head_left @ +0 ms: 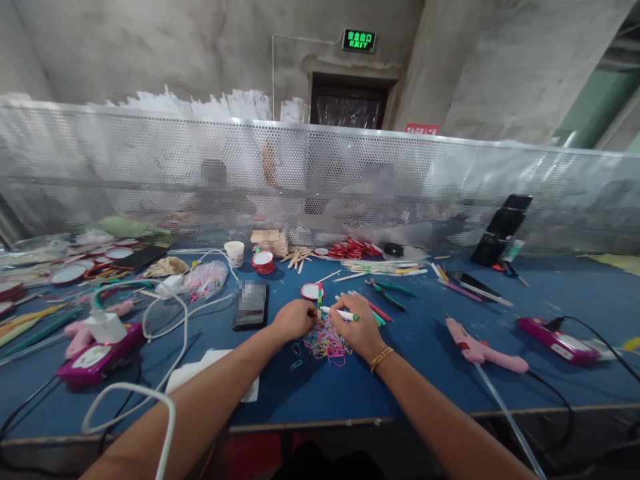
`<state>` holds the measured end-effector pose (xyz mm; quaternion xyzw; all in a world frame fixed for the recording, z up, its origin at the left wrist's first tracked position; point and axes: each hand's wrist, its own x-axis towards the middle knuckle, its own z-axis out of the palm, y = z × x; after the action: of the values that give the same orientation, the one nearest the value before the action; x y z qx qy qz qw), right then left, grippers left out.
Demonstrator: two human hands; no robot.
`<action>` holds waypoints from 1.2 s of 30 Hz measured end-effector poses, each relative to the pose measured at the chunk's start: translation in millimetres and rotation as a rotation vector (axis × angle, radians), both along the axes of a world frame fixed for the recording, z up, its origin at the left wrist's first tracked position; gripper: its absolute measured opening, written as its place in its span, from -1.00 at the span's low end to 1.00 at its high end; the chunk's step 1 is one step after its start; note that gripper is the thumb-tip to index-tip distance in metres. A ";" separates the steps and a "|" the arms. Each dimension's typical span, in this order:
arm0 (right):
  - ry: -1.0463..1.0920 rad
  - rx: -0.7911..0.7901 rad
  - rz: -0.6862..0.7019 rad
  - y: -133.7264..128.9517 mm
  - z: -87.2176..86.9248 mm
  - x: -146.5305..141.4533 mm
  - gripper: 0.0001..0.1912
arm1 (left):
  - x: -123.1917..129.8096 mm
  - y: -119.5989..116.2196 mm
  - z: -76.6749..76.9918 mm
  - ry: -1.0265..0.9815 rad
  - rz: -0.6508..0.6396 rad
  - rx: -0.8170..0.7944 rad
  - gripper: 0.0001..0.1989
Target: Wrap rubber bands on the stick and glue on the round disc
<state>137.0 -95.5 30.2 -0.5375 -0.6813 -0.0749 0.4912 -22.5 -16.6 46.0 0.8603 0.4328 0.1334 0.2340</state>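
Note:
My left hand [295, 319] is closed, pinching the lower end of an upright craft stick [320, 295] with green and red colouring. In my right hand [359, 328] is a white marker pen [345, 313] with a green end, its tip pointing left at the stick. Below both hands lies a heap of thin, colourful loops [327, 341], perhaps paper clips; they are too small to tell for sure. A round white disc with a red rim [310, 291] lies just behind the stick. Several coloured markers [377, 310] lie behind my right hand, partly hidden by it.
Green-handled pliers [390, 293] and a pink glue gun [483, 350] lie to the right. On the left are a phone [251, 307], white cables, a purple power strip [103, 357] and a paper cup [234, 254]. A perforated metal screen [280, 180] stands behind the blue table [420, 360].

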 end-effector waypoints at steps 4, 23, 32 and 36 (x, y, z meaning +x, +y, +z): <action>-0.005 0.041 0.003 -1.1 -0.6 0.4 -0.83 | -1.0 -0.8 0.2 0.020 0.015 -0.011 -0.82; -0.033 0.049 -0.006 0.9 -2.4 6.0 -0.89 | 2.6 2.9 0.5 0.022 0.003 -0.016 -0.84; -0.056 0.049 0.017 -2.2 1.5 3.9 -0.85 | 3.1 4.4 -2.1 0.005 0.015 -0.020 -0.82; -0.061 0.046 -0.023 -1.6 1.1 4.6 -0.85 | 2.9 6.0 -3.5 0.014 0.017 -0.020 -0.80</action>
<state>141.6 -97.1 31.3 -0.5316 -0.6877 -0.1125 0.4815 -19.7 -10.6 42.5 0.8553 0.4428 0.1251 0.2382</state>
